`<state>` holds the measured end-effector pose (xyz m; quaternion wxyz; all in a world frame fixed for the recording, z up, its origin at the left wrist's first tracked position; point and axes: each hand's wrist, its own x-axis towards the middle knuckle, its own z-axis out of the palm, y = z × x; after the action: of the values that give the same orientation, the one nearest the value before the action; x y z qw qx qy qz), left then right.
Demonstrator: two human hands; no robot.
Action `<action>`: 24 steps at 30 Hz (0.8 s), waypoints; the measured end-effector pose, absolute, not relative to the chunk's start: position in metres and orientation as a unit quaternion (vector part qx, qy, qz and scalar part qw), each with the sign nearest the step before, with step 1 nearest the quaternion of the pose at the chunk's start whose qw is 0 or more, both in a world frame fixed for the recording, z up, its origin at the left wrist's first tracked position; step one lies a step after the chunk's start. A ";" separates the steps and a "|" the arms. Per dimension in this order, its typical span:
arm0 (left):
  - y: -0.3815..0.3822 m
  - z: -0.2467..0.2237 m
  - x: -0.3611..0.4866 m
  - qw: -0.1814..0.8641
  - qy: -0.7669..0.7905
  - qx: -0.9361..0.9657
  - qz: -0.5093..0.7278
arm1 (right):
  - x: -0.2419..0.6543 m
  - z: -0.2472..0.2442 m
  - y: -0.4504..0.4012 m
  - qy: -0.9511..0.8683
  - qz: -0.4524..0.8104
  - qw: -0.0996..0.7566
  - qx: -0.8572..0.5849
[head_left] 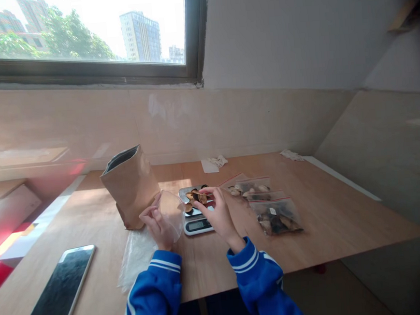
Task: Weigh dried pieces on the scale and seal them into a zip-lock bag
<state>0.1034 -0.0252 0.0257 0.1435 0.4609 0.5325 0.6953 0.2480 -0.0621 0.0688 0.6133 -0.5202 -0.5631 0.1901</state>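
My left hand (157, 224) holds a small clear plastic bag (172, 213) open, just left of a small digital scale (198, 225). Dried brown slices (194, 197) lie piled on the scale's metal pan. My right hand (217, 211) reaches over the pan and pinches one of the slices between thumb and fingers. Both arms wear blue sleeves with white stripes. A tall brown paper bag (131, 185) stands open right behind my left hand.
Several filled zip bags (277, 217) lie to the right of the scale on the wooden table (331, 216). A stack of clear bags (136, 258) and a phone (57, 295) lie at the left. Crumpled paper (217, 161) sits by the wall.
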 end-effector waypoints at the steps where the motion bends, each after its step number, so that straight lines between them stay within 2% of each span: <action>1: -0.026 0.027 0.104 0.140 0.531 0.463 0.696 | 0.240 0.077 -0.062 -0.571 0.196 0.611 -0.512; 6: -0.031 0.032 0.103 0.144 0.534 0.457 0.697 | 0.220 0.089 -0.060 -0.696 0.193 0.501 -0.476; 11: -0.028 0.028 0.098 0.157 0.556 0.449 0.681 | 0.232 0.058 -0.058 -0.686 0.111 0.489 -0.527; 16: -0.024 0.022 0.096 0.147 0.559 0.464 0.672 | 0.242 0.025 -0.054 -0.741 0.067 0.387 -0.545; 19: -0.023 0.020 0.094 0.142 0.556 0.469 0.671 | 0.240 0.018 -0.052 -0.735 0.057 0.384 -0.556; 24: -0.023 0.018 0.093 0.120 0.564 0.473 0.666 | 0.241 0.016 -0.049 -0.711 0.089 0.441 -0.541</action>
<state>0.0935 -0.0229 0.0185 0.1197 0.4734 0.5640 0.6660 0.2410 -0.0489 0.0165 0.4409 -0.5410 -0.7106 0.0892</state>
